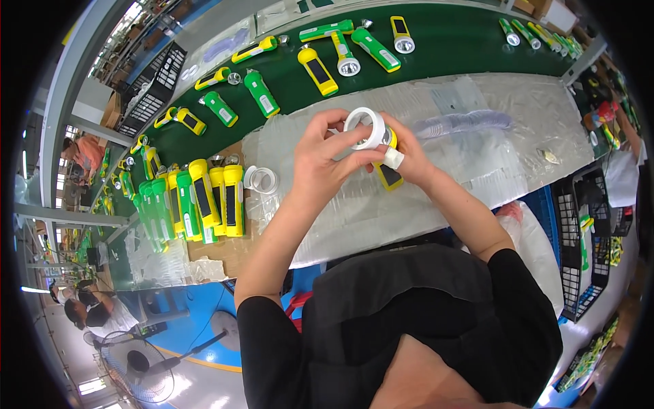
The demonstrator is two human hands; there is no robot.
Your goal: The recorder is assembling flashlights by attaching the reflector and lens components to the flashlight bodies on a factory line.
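Note:
Above the work table, my left hand (pixel 319 155) has its fingers curled round a white plastic ring (pixel 379 131). Close against it, my right hand (pixel 414 158) grips a yellow flashlight (pixel 390 177) with a dark panel on its body. The ring is at the flashlight's head end; whether it is seated there I cannot tell, as fingers cover the join. A piece of white tape (pixel 394 159) is wrapped round my right thumb. Left of my hands, a few loose white rings (pixel 261 180) lie beside a row of yellow and green flashlights (pixel 202 198).
A green conveyor belt (pixel 449 58) carrying scattered flashlights runs along the table's far side. A bagged sleeve of nested clear discs (pixel 464 123) lies on the plastic-covered table (pixel 354 225). Black crates (pixel 155 85) stand at far left and right. A fan (pixel 136 365) is at lower left.

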